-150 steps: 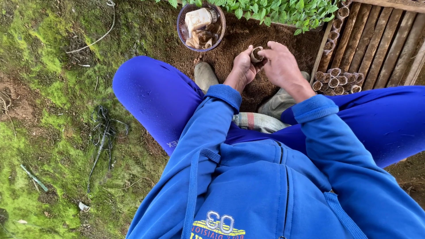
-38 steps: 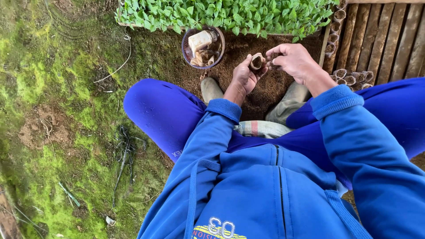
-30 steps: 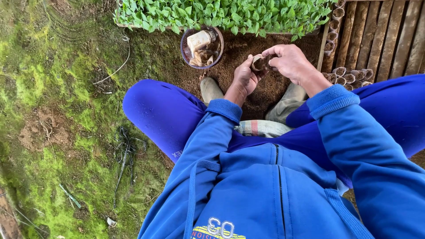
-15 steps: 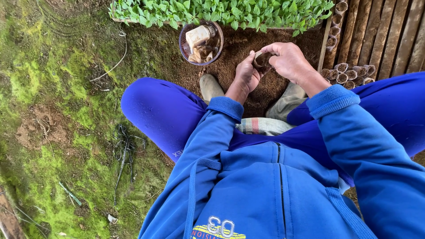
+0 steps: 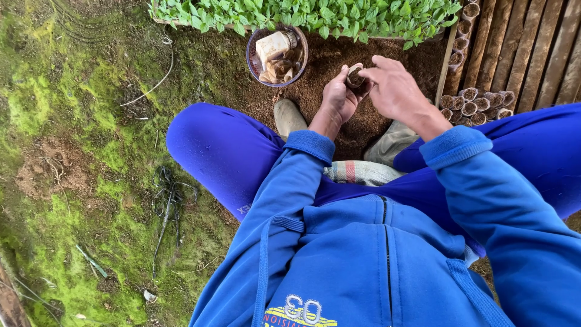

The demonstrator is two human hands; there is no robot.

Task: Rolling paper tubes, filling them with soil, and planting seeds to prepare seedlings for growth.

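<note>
I sit with blue sleeves and blue trousers over a patch of brown soil [image 5: 330, 57]. My left hand [image 5: 339, 99] grips a small brown paper seedling pot [image 5: 354, 75], holding it upright above the soil. My right hand [image 5: 393, 91] is beside it, fingertips pressing at the pot's open top. Whether the right hand holds any soil is hidden by the fingers.
A clear round bowl [image 5: 277, 47] with a pale container and scraps sits beyond my hands. Green seedlings [image 5: 315, 15] line the top. Several filled pots [image 5: 475, 108] cluster at the right by wooden slats [image 5: 526, 51]. Mossy ground [image 5: 72, 133] spreads left; boots [image 5: 287, 115] rest on soil.
My right hand came from beside the pot to its mouth and now presses its fingertips on top. The left hand kept holding the pot. The view shifted slightly.
</note>
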